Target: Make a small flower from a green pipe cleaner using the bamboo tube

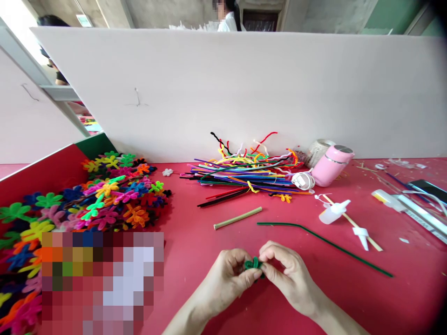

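Low over the front of the red table, my left hand (232,274) and my right hand (288,277) meet around a small dark green pipe cleaner (252,264) bent into loops. Thumb and fingers of my left hand pinch its left side. My right hand's fingertips pinch it from the right; part of the piece is hidden behind them. Beyond my right hand lies a long green pipe cleaner (335,244) with a slight bend. A short pale stick (238,218) rests on the table just beyond my hands.
Many colourful pipe-cleaner flowers (101,200) fill the left side. A bundle of straight pipe cleaners (240,174) lies at the back, beside a pink cylindrical device (331,165). A small glue bottle (333,212) lies at right. A white board (244,93) closes off the far side.
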A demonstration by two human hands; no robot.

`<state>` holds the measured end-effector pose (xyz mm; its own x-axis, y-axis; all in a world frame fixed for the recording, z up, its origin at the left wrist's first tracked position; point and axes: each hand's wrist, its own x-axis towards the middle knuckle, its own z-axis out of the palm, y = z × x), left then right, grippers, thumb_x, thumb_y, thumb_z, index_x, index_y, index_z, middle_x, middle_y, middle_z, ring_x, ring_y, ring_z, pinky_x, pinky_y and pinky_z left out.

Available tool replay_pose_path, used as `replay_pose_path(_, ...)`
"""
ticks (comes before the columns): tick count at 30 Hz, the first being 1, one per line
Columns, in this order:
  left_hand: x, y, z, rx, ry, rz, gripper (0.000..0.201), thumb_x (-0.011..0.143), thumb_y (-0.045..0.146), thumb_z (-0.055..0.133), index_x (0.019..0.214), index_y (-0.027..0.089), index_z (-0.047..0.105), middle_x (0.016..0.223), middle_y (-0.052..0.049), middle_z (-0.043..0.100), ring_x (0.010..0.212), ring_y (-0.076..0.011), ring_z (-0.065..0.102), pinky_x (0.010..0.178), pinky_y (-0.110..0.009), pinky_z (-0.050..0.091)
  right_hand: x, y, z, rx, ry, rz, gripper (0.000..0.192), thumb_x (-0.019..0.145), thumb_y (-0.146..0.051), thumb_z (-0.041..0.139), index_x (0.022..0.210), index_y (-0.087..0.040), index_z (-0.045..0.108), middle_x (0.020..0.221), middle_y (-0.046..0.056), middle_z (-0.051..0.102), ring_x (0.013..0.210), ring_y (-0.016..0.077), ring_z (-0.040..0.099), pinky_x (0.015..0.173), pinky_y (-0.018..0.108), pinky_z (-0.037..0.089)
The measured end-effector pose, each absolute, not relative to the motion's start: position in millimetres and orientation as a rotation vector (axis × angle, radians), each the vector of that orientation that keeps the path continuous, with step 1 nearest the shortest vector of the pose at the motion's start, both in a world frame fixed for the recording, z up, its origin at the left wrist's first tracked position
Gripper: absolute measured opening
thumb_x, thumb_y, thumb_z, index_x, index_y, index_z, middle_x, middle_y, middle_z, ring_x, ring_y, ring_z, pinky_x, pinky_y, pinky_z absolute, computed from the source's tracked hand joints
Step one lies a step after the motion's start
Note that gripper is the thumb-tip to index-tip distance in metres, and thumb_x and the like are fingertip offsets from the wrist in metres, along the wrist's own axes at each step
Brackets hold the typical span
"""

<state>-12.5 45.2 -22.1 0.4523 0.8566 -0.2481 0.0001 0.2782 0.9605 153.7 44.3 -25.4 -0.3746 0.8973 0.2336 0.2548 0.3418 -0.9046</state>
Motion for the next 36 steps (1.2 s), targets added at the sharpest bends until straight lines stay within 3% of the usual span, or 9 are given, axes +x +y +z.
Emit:
replay_pose_path(10,-11.4,44.8,-29.6,1.122,0.987,0.732,0.030,0.068,0.039,0.062,0.062,0.014,0.048,0.049,0.007,0.039,0.040,-0.0041,0.032,0.039,-0.019,0.024,154.6,48.3,-22.4,-1.055,-1.833,1.090,0.009,0.082,-0.019,0.049,0.073,-0.018,0.052,0.070,0.000,0.051,0.065,0.0125,0.051,0.061,0.022,0.042)
replay_pose_path(17,-3.5,44.9,-30.1,1.027,1.008,0.871,0.025,0.068,0.035,0.064,0.065,0.011,0.056,0.045,0.004,0.050,0.040,-0.0072,0.044,0.045,-0.020,0.035,158.4,50.9,-15.4,-1.098,-1.794,1.146,0.018,0.083,-0.021,0.050,0.100,-0.019,0.055,0.093,0.004,0.061,0.085,0.0152,0.058,0.076,0.024,0.046)
replay_pose_path(21,-3.3,45.5,-24.1,0.955,0.939,0.925,0.025,0.064,0.034,0.067,0.066,0.010,0.060,0.051,0.001,0.055,0.044,-0.0096,0.050,0.049,-0.023,0.041,156.3,51.2,-14.8,-1.102,-1.817,1.034,0.018,0.081,-0.016,0.051,0.097,-0.018,0.058,0.090,0.004,0.062,0.081,0.0152,0.058,0.075,0.026,0.048)
replay_pose_path(26,-6.1,47.9,-16.3,0.965,0.901,1.004,0.026,0.065,0.026,0.068,0.088,0.014,0.064,0.084,-0.008,0.066,0.068,-0.0155,0.058,0.065,-0.026,0.045,157.1,52.3,-11.2,-1.099,-1.808,1.068,0.024,0.079,-0.013,0.051,0.102,-0.018,0.056,0.087,0.003,0.063,0.080,0.0150,0.059,0.073,0.026,0.048)
replay_pose_path(31,-5.4,50.1,-8.1,1.012,0.994,0.979,0.012,0.066,0.024,0.068,0.072,0.013,0.067,0.064,-0.003,0.066,0.058,-0.0127,0.056,0.059,-0.023,0.044,154.5,53.6,-6.3,-1.076,-1.817,1.102,0.026,0.078,-0.012,0.049,0.104,-0.018,0.053,0.080,0.000,0.059,0.073,0.0124,0.058,0.067,0.023,0.048)
replay_pose_path(36,-8.0,53.2,-8.3,0.955,0.926,0.966,0.011,0.067,0.022,0.067,0.069,0.011,0.068,0.061,-0.004,0.066,0.059,-0.0136,0.056,0.061,-0.024,0.043,145.9,54.5,-4.8,-1.052,-1.701,1.175,0.018,0.082,-0.015,0.045,0.099,-0.017,0.049,0.077,-0.002,0.054,0.063,0.0095,0.058,0.063,0.022,0.048)
